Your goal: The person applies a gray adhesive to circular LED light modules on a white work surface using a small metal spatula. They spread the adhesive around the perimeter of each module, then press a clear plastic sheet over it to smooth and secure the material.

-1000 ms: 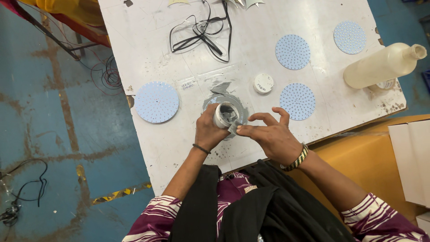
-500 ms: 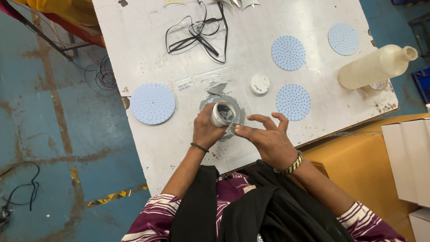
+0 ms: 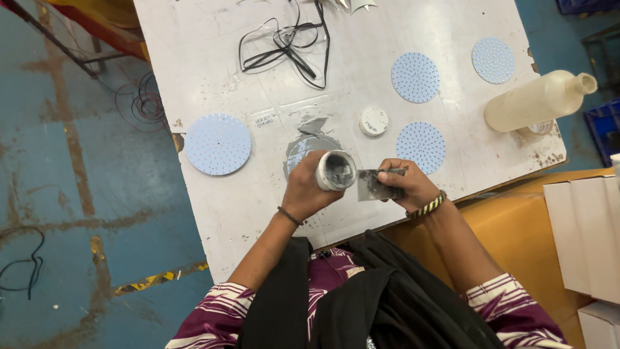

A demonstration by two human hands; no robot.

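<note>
Four perforated blue discs (image 3: 218, 144), plastic bottle (image 3: 537, 101), black cables (image 3: 284, 45), white cap (image 3: 373, 121)

Worktable (image 3: 213, 213): white painted top, matt, scuffed and stained, chipped along the edges. Small jar (image 3: 334, 170) in the left hand (image 3: 303, 190): white, looks plastic, with dull grey paste inside. Flat piece (image 3: 378, 183) in the right hand (image 3: 407, 184): smeared grey, matt; material cannot be told. Round boards (image 3: 218, 144): pale, smooth, dotted faces. Bottle (image 3: 539, 100) at the far right: cloudy translucent plastic. Boxes (image 3: 584, 232) at the near right: white card, matt.
</note>
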